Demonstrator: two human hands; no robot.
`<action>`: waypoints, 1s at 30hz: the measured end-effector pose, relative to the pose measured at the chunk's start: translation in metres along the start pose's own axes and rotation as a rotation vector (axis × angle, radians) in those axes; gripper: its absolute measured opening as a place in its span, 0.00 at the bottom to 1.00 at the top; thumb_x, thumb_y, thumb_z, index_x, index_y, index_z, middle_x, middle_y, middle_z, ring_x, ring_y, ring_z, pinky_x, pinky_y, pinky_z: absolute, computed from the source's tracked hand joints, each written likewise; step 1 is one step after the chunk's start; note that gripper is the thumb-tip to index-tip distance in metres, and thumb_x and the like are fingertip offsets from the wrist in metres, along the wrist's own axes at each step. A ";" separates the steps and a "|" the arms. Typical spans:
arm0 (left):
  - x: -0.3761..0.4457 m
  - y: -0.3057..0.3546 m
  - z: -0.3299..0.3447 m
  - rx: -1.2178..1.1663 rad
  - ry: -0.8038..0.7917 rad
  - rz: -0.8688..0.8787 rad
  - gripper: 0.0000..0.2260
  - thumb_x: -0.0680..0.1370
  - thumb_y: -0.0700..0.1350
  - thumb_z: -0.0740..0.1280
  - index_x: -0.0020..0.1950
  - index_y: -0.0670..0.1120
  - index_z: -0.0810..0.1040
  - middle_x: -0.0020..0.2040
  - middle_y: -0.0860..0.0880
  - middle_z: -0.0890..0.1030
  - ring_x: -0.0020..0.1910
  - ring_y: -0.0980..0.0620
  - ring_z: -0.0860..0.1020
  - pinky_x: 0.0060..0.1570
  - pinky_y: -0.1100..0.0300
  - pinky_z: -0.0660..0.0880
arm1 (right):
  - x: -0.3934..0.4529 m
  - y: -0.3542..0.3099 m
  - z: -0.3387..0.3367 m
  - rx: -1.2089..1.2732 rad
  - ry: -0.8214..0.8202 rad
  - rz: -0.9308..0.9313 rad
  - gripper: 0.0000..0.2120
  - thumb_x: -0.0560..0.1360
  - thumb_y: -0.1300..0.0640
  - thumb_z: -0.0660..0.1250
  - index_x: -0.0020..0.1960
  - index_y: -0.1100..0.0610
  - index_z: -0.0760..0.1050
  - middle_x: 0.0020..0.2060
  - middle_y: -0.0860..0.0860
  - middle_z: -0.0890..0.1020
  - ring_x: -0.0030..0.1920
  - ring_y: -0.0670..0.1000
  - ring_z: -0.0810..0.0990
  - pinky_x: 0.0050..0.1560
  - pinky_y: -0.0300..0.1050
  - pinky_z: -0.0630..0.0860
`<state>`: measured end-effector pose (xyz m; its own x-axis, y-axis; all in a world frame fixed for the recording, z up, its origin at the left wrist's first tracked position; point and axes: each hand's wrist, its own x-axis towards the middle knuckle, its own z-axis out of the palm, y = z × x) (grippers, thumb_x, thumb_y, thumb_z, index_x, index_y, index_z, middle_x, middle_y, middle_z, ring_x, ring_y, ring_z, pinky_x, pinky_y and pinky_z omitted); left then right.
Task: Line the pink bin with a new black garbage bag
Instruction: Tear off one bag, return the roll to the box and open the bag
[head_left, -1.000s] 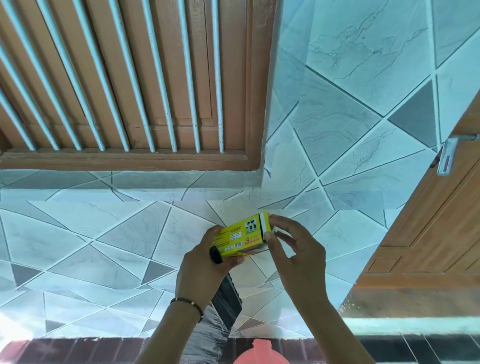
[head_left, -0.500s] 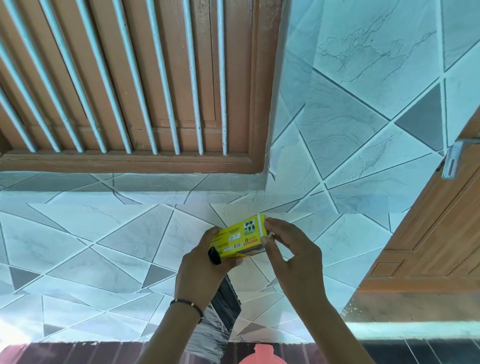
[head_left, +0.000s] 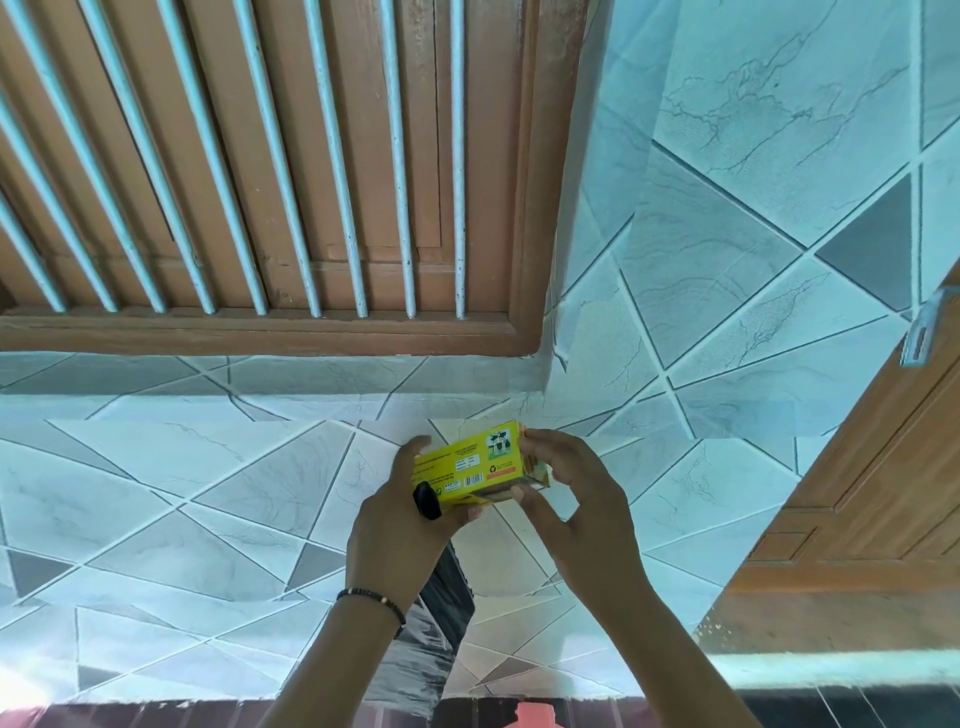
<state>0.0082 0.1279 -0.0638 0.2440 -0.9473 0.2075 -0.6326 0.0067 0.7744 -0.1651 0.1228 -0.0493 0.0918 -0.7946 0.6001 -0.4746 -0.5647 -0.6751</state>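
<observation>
A pale tiled wall (head_left: 727, 218) carried a barred brown window (head_left: 270, 171); a door (head_left: 883, 493) stood right. The yellow box (head_left: 475, 465) bore print too small to read. The left hand (head_left: 410, 525) and right hand (head_left: 576, 493) gripped its ends, the black bag (head_left: 431, 644) hanging under the left. The pink bin (head_left: 535, 719) peeked below.

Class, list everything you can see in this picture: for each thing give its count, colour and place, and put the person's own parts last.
Box: one, yellow with printed labels, centre, held between both hands.
Garbage bag: one, black and glossy, hanging from the box's left end, below the left hand.
Pink bin: one, only a sliver at the bottom edge.
Window frame: one, brown wood with pale bars, upper left.
Tiled wall: one, pale grey geometric tiles, behind everything.
Door: one, brown wood, right edge.
Bracelet: one, dark beads, left wrist.
Left hand: one, gripping the box's left end.
Right hand: one, fingers on the box's right end.
</observation>
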 end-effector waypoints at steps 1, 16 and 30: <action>0.004 0.001 -0.001 -0.013 0.013 -0.015 0.35 0.66 0.57 0.74 0.68 0.58 0.60 0.42 0.52 0.82 0.43 0.46 0.81 0.43 0.55 0.78 | 0.005 0.002 0.001 -0.017 0.024 -0.011 0.18 0.70 0.57 0.69 0.59 0.47 0.75 0.56 0.47 0.78 0.56 0.44 0.76 0.54 0.42 0.76; 0.131 0.008 -0.013 -0.053 0.127 0.053 0.19 0.75 0.45 0.67 0.64 0.45 0.69 0.47 0.42 0.83 0.49 0.39 0.80 0.45 0.53 0.75 | 0.101 0.020 0.049 -0.080 -0.108 0.207 0.25 0.73 0.61 0.66 0.69 0.56 0.66 0.58 0.48 0.75 0.60 0.48 0.74 0.60 0.37 0.67; 0.150 0.011 0.012 0.002 0.126 0.108 0.09 0.76 0.48 0.65 0.51 0.44 0.74 0.41 0.44 0.80 0.43 0.41 0.78 0.39 0.53 0.75 | 0.096 0.031 0.060 -0.306 -0.027 0.228 0.21 0.73 0.62 0.64 0.66 0.61 0.70 0.62 0.58 0.74 0.64 0.56 0.72 0.64 0.43 0.66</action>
<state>0.0292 -0.0183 -0.0314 0.2644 -0.8935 0.3631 -0.6619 0.1058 0.7421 -0.1179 0.0158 -0.0383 -0.0248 -0.9000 0.4352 -0.7249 -0.2836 -0.6278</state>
